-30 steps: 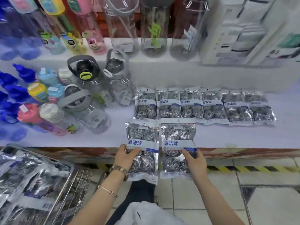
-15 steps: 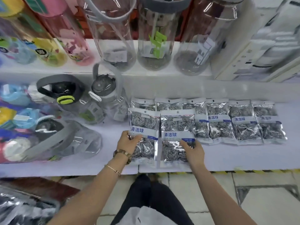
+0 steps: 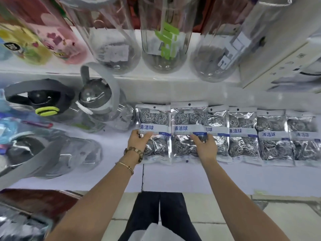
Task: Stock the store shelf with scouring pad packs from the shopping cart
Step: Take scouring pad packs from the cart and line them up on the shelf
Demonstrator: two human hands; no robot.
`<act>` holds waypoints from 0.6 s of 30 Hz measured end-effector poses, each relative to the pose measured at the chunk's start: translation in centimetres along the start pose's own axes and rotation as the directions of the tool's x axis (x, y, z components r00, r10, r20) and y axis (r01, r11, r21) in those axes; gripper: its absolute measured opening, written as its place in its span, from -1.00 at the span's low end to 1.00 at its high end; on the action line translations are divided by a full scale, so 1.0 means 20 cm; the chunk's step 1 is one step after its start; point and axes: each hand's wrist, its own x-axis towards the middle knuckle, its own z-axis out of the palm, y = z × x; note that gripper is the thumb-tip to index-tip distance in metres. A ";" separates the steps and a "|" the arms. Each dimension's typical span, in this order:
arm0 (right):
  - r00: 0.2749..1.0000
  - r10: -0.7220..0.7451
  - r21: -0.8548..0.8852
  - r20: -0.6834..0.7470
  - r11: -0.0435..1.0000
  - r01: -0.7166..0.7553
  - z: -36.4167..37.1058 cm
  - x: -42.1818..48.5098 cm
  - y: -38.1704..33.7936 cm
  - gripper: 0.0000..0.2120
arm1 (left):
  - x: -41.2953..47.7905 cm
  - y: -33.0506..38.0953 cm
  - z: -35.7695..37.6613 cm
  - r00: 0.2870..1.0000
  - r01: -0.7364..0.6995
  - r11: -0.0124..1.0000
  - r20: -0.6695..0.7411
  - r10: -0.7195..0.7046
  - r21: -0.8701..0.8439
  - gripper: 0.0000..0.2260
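While the left hand (image 3: 139,142) pinches the left pack (image 3: 154,119) by its edge and the right pack (image 3: 188,117) lies under the curled fingers of the right hand (image 3: 205,147) — both near the back edge of the shelf (image 3: 225,179) — each should settle flat, squared to the row (image 3: 271,134), before release.

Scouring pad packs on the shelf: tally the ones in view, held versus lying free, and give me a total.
Held: 2, the leftmost pack in the left hand and the second pack in the right hand
Free packs further right in the row: 4
Total in view: 6
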 end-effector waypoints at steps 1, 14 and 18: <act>1.000 0.000 -0.027 -0.003 1.000 0.000 0.00 0.01 0.01 -0.67 | 0.01 0.00 0.01 1.000 -0.004 1.000 -0.019 0.005 0.015 -0.56; 0.910 -0.327 -0.646 0.254 0.642 0.412 0.03 -0.02 0.02 -0.22 | -0.10 -0.08 0.06 0.853 -0.457 0.493 0.207 0.479 0.740 -0.28; 0.909 -0.303 -0.696 0.287 0.585 0.415 0.08 -0.04 0.03 -0.24 | -0.06 -0.08 0.11 0.872 -0.445 0.356 0.307 0.381 0.822 -0.25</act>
